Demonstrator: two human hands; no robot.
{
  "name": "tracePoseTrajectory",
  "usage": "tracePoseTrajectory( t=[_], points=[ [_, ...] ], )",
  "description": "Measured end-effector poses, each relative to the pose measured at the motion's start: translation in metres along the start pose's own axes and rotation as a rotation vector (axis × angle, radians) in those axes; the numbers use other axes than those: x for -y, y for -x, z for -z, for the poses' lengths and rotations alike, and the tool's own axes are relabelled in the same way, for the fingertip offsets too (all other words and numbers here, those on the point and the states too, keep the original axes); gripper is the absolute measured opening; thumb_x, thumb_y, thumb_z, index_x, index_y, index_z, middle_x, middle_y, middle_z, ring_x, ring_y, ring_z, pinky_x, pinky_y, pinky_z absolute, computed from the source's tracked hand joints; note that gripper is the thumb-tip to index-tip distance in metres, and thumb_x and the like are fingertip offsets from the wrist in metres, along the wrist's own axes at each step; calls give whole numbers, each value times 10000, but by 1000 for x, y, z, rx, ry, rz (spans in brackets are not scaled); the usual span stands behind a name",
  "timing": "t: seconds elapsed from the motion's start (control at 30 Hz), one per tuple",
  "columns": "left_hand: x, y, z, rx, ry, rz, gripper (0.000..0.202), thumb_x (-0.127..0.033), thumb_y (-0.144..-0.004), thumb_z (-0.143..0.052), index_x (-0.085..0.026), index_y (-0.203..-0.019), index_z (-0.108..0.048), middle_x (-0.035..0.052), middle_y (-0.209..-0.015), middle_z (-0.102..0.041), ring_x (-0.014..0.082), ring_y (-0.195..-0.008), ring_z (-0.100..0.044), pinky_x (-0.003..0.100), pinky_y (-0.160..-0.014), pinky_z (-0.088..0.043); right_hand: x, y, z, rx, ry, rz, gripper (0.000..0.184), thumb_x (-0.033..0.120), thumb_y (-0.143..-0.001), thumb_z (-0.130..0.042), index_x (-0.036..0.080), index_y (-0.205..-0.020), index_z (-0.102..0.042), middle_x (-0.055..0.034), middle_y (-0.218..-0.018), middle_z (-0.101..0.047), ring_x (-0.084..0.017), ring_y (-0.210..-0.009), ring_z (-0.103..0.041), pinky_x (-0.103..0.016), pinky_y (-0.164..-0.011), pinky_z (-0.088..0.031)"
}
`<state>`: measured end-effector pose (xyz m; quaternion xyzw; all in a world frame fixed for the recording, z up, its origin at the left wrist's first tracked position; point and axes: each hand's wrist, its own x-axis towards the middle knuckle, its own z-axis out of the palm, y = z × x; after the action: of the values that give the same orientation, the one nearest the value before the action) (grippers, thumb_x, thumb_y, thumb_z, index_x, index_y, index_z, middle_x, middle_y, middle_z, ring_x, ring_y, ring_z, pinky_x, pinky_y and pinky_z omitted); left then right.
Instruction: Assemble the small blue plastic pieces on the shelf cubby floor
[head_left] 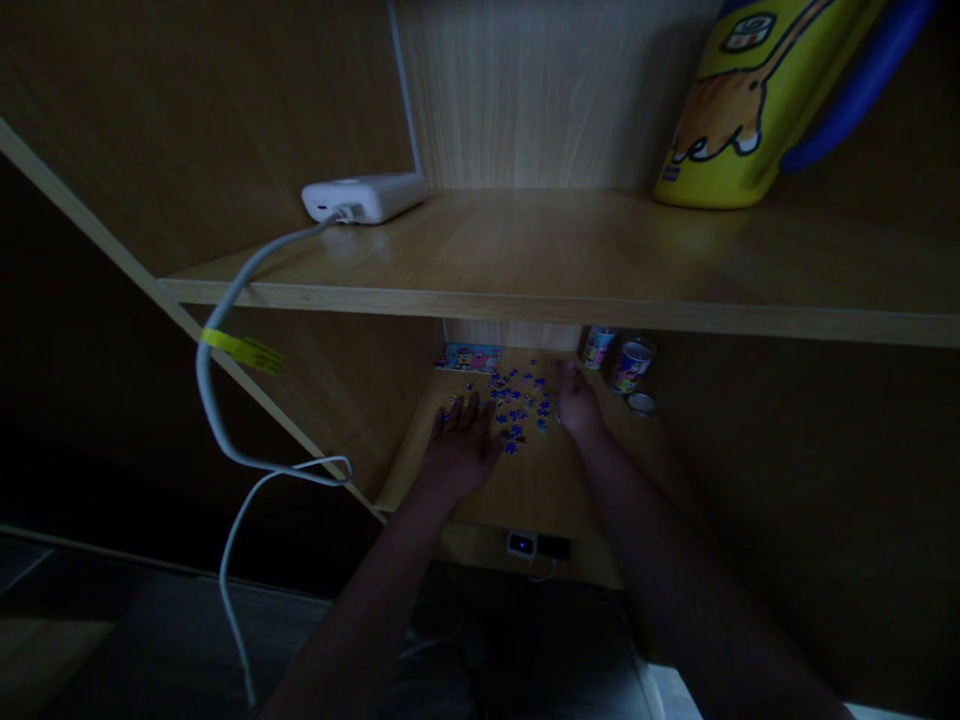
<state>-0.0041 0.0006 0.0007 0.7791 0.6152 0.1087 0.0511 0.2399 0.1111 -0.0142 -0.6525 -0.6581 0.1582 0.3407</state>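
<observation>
Small jigsaw puzzle pieces (516, 397), mostly blue with some yellow and pink, lie scattered on the lower wooden shelf (551, 490). My left hand (461, 450) rests palm down at the left edge of the pieces, its fingers spread, and covers some of them. On the right side of the scatter stands my right hand (577, 400), turned on its edge with the thumb up. Its other fingers are mostly hidden from this side, so whether it holds a piece cannot be seen. A colourful picture card (469, 357) lies behind the pieces.
Two printed tins, one (598, 346) at the back and another (631, 366) nearer, stand right, beside a round metal lid (641, 404). The upper shelf (525, 240) overhangs, bearing a white power bank (367, 197) and a yellow mug (739, 110). A white cable (214, 400) hangs left.
</observation>
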Motion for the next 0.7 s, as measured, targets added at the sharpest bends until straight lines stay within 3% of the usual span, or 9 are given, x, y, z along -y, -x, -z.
tracePoseTrajectory(
  t=[0.1,0.17,0.3,0.5,0.6,0.7],
  points=[
    [1,0,3,-20,53,-10,696,-612,-1143,-453,-299,-1763,-398,63,-1886,-220,334,-1758,-186,600,-1429,-110,-11,-6,3,-57,-49,-71,583,626,-1182,-435,190,-1483,-678,-163,-1481,-726,-296,-1347,-712,-533,-1170,-549],
    [1,0,5,-44,101,-16,679,-597,-1143,-459,-284,-1745,-426,69,-1881,-246,319,-1752,-216,588,-1429,-126,-14,-8,2,-75,-61,-80,499,588,-1146,-585,184,-1413,-705,-138,-1417,-748,-289,-1286,-733,-539,-1131,-580],
    [3,-1,9,-123,219,-43,599,-531,-1145,-472,-254,-1674,-519,85,-1850,-347,306,-1719,-321,583,-1425,-161,-12,-4,-3,-68,-44,-9,367,504,-1130,-657,189,-1294,-749,-112,-1347,-762,-273,-1240,-734,-532,-1130,-582],
    [9,-4,9,-301,453,-35,408,-498,-1137,-494,-250,-1322,-759,105,-1565,-707,330,-1520,-596,613,-1397,-238,-9,5,-5,-27,10,126,291,419,-1087,-745,187,-1264,-746,-99,-1339,-743,-276,-1224,-722,-528,-1089,-606],
    [12,-7,10,-404,603,27,419,-505,-1148,-453,-258,-1216,-785,92,-1367,-804,313,-1368,-702,584,-1361,-333,-11,6,-2,-71,8,115,316,414,-1089,-744,188,-1309,-728,-102,-1351,-732,-269,-1191,-730,-507,-1045,-632],
    [15,-10,11,-501,767,126,480,-551,-1152,-417,-252,-1169,-793,98,-1299,-822,301,-1293,-738,519,-1266,-473,-17,8,4,-145,-9,62,336,423,-1091,-741,181,-1323,-718,-99,-1327,-736,-261,-1150,-741,-491,-1009,-647]
  ],
)
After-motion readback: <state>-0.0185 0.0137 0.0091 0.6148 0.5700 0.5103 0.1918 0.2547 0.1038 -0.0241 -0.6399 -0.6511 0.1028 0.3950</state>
